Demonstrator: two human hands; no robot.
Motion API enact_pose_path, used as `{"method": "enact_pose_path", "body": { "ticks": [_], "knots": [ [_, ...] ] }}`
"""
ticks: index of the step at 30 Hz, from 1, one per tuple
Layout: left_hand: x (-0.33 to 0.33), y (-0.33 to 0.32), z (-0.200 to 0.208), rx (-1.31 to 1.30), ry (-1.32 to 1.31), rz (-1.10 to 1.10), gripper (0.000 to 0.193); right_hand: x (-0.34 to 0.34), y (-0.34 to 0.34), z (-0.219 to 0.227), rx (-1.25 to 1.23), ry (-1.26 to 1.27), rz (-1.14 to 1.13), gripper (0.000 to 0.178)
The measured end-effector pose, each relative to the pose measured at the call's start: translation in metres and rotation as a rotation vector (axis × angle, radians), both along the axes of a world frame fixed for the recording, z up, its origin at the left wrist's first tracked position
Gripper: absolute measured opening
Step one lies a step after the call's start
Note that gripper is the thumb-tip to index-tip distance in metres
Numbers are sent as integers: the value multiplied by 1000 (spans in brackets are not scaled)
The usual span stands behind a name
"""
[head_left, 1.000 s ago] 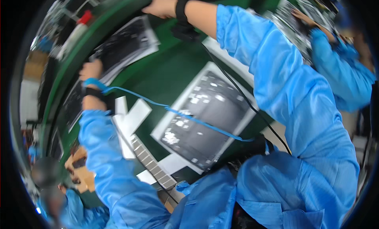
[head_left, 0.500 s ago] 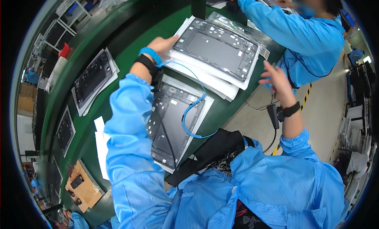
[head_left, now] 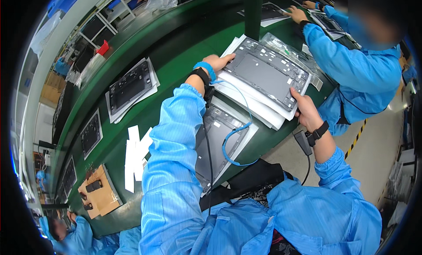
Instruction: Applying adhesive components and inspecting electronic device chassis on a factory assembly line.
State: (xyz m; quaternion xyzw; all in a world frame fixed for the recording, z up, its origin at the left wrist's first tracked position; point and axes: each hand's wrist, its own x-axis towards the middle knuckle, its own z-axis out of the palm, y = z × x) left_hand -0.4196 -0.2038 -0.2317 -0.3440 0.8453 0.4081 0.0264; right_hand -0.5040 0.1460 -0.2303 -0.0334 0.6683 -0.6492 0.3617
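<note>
A dark grey tablet back cover (head_left: 263,66) with small white pads lies on top of a stack of white foam sheets (head_left: 250,103). My left hand (head_left: 218,61), wearing a blue wrist strap with a coiled cord (head_left: 226,145), grips its left edge, thumb on top. My right hand (head_left: 307,108) holds the near right corner, thumb on the cover and fingers curled at the edge, partly hidden. Nearer me, a second dark cover (head_left: 217,141) rests on a white sheet, partly behind my left forearm.
More dark covers lie along the green bench, one (head_left: 129,88) on white sheets. White strips (head_left: 134,154) and a cardboard piece (head_left: 99,189) with black parts lie at left. A green post (head_left: 253,15) rises behind the stack. A co-worker in blue (head_left: 351,61) works at right.
My right hand has come from open in the air beside the stack onto the cover's near right corner. My left hand stays at the left edge. The whole view has shifted.
</note>
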Motion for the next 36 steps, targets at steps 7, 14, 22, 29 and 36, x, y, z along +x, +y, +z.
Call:
{"method": "enact_pose_path", "body": {
  "ticks": [7,14,22,29,36],
  "knots": [
    [12,-6,15,115,50,110,88,-10,-21,6,22,22,58,34],
    [67,-84,-12,317,270,249,70,-16,-110,5,-14,39,256,32],
    [149,-185,-49,116,344,511,94,-42,-280,21,-48,-134,525,21],
    [133,-250,-102,-112,200,693,86,-108,-400,-6,3,232,785,16],
    [204,-256,-89,-360,122,474,72,-50,-427,-2,-35,250,860,25]
  ]
}}
